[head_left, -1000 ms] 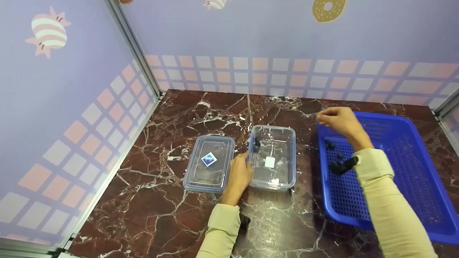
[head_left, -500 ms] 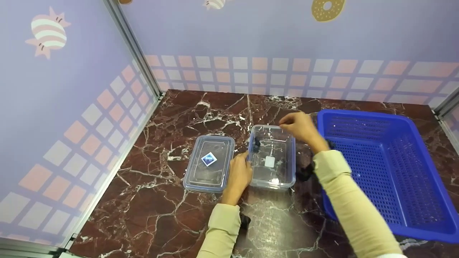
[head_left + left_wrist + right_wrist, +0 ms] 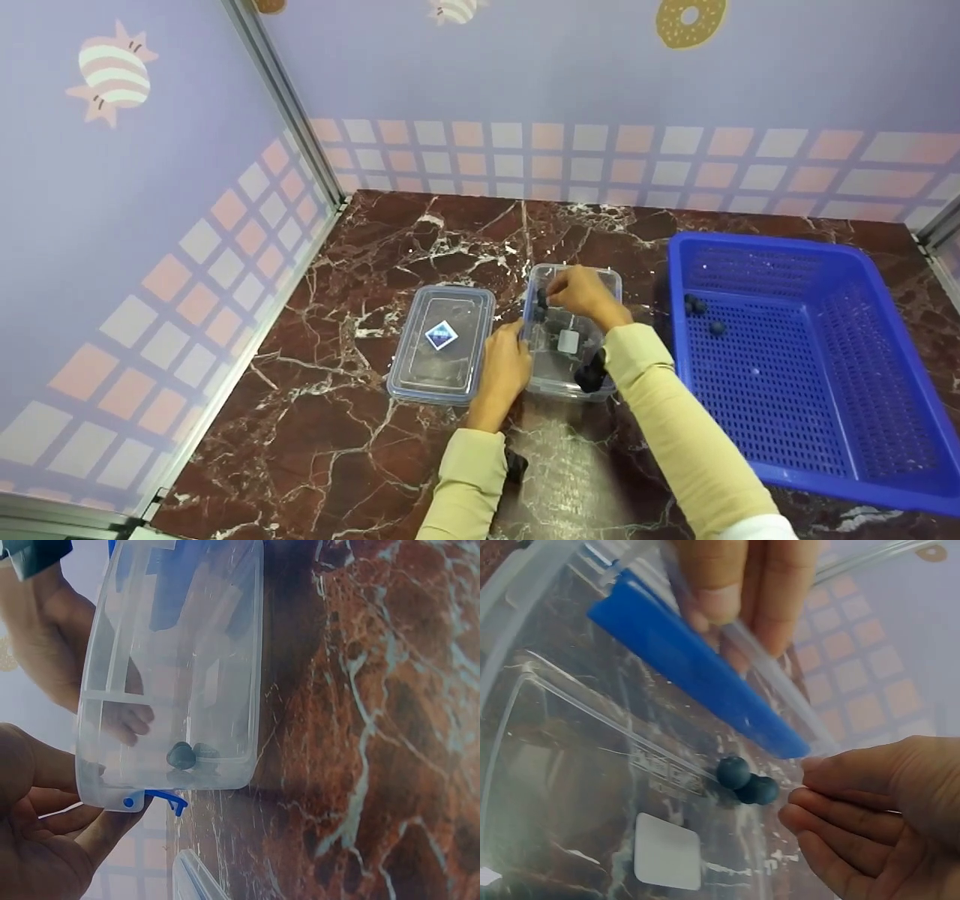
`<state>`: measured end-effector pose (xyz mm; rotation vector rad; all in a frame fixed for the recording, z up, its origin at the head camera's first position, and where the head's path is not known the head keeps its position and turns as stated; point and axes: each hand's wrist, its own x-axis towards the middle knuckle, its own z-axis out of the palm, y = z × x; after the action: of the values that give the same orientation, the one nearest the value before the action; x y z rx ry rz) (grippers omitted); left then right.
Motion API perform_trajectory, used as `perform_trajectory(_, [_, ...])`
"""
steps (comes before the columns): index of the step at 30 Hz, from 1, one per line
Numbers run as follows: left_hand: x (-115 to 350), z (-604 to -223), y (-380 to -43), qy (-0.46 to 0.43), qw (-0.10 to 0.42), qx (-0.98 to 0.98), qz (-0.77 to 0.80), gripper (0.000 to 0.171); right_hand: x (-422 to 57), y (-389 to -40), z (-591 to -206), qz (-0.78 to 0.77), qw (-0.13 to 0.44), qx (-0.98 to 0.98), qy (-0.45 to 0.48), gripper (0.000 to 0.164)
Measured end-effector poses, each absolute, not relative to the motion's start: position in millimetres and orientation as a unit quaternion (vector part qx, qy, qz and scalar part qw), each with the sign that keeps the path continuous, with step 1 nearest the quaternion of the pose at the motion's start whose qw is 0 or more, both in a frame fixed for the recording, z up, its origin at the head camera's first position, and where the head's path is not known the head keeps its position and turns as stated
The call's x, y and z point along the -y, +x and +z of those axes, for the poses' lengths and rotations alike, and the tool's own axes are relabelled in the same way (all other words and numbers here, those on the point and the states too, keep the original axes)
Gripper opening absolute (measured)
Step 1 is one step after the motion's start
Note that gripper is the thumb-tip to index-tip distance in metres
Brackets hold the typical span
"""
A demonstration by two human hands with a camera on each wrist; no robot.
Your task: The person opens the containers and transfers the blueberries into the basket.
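Note:
A clear plastic food container [image 3: 555,366] stands uncovered on the marble-patterned table. My left hand [image 3: 504,364] grips its left rim, fingers and thumb on either side of the wall beside a blue locking flap [image 3: 697,675]. My right hand [image 3: 583,294] reaches down inside the container, its fingers slightly bent and close together. Nothing shows between its fingertips in the right wrist view. Right beside them, a few dark blueberries [image 3: 733,772] lie on the container floor along the left wall. A clear lid [image 3: 439,360] with a blue diamond label lies left of my left hand.
To the right stands a large blue perforated basket [image 3: 810,480], with several blueberries [image 3: 717,328] near its left wall. Patterned panels [image 3: 585,75] close off the back and left side of the table.
My right hand has travelled left from above the blue basket, over the container's far rim, and down into the container. My left hand stays on the rim.

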<state>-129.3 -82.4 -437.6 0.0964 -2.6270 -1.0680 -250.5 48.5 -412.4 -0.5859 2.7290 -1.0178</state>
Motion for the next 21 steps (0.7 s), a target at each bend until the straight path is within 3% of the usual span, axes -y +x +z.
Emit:
perform_trajectory(11, [82, -439, -129, 0.026, 0.153, 0.92, -0.36, 0.034, -38, -251, -432, -0.302, 0.127, -0.928, -0.177, 0.022])
perform_trajectory(21, [84, -438, -128, 0.015, 0.162, 0.921, -0.355, 0.034, -26, -246, -436, -0.261, 0.093, -0.926, -0.257, 0.013])
